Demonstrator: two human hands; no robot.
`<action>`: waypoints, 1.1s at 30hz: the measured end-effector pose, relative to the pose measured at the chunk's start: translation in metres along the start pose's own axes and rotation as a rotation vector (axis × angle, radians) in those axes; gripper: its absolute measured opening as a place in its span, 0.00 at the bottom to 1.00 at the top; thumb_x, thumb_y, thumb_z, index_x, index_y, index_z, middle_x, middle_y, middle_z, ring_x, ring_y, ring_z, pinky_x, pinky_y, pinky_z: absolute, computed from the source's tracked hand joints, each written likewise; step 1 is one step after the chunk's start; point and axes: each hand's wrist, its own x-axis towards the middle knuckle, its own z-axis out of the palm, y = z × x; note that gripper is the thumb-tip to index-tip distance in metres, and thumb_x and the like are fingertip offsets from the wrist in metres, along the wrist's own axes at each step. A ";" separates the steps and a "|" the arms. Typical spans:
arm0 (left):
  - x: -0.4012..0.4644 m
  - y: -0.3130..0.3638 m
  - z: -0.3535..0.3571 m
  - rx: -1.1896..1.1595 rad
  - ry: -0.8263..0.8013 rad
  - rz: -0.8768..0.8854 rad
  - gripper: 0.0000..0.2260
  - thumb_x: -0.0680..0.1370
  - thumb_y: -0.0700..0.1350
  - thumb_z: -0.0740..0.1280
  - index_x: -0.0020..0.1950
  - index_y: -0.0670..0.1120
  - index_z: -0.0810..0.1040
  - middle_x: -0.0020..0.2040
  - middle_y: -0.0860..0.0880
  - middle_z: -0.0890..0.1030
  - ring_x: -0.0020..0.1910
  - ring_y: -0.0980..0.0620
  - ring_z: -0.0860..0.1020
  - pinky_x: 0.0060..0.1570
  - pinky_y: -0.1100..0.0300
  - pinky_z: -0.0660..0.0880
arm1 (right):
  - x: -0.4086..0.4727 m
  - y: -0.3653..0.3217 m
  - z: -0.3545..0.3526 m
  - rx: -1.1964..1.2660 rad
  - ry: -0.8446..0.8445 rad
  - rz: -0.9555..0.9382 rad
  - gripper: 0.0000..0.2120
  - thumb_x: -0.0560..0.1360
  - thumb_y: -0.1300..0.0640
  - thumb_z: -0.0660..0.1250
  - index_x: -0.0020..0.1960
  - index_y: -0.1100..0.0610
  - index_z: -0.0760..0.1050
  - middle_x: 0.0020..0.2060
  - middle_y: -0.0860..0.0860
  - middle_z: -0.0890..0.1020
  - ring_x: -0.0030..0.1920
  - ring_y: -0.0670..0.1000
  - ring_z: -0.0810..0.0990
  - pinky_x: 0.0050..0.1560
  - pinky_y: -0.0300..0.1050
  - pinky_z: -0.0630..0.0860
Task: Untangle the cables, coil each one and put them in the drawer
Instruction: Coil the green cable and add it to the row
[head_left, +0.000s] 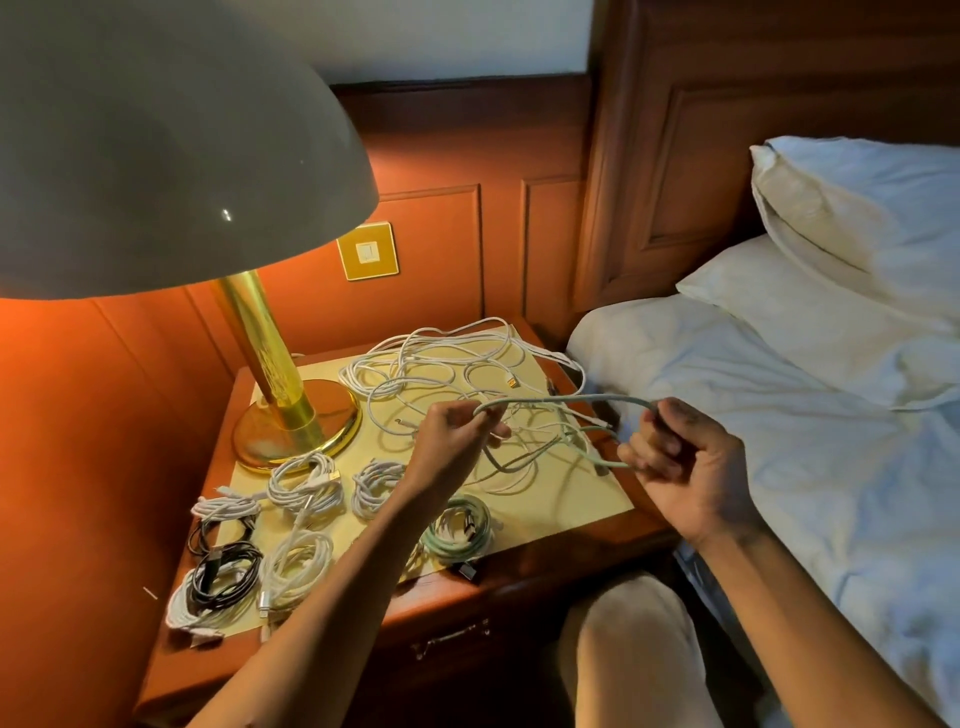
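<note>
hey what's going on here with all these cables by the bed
A person is sorting cables on a nightstand beside a bed. Both hands hold one pale green cable stretched between them: the left hand pinches one loop, the right hand grips another. Behind it lies a tangle of white cables, still loose. Several coiled cables sit at the front. The drawer is closed.

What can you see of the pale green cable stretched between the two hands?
The pale green cable is thin, round and rubbery-looking. It is uncoiled and held above the nightstand in long loose loops. The left hand pinches one bend; the right hand grips several strands. Lower loops sag toward the tangled white cables; whether they touch is unclear. Its connectors are not clearly visible.
</note>
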 end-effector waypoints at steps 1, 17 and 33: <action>-0.001 0.004 0.001 -0.072 -0.018 -0.055 0.11 0.80 0.49 0.67 0.42 0.45 0.82 0.41 0.47 0.85 0.40 0.52 0.81 0.40 0.58 0.72 | -0.002 -0.003 -0.001 -0.036 0.007 -0.025 0.21 0.61 0.48 0.80 0.39 0.62 0.75 0.24 0.48 0.62 0.23 0.45 0.58 0.30 0.40 0.65; -0.027 0.017 0.024 -0.274 -0.134 -0.235 0.11 0.82 0.51 0.63 0.48 0.44 0.77 0.43 0.47 0.82 0.39 0.52 0.75 0.39 0.57 0.66 | -0.082 -0.033 -0.019 0.417 -0.548 0.414 0.14 0.83 0.62 0.48 0.62 0.67 0.69 0.44 0.61 0.76 0.33 0.52 0.74 0.31 0.43 0.71; -0.096 -0.021 -0.008 -1.196 -0.450 -0.219 0.15 0.72 0.44 0.66 0.33 0.50 0.61 0.25 0.53 0.56 0.24 0.54 0.54 0.28 0.59 0.54 | -0.042 0.051 0.002 0.173 0.224 0.569 0.19 0.82 0.47 0.58 0.59 0.63 0.73 0.48 0.61 0.84 0.45 0.58 0.86 0.39 0.51 0.84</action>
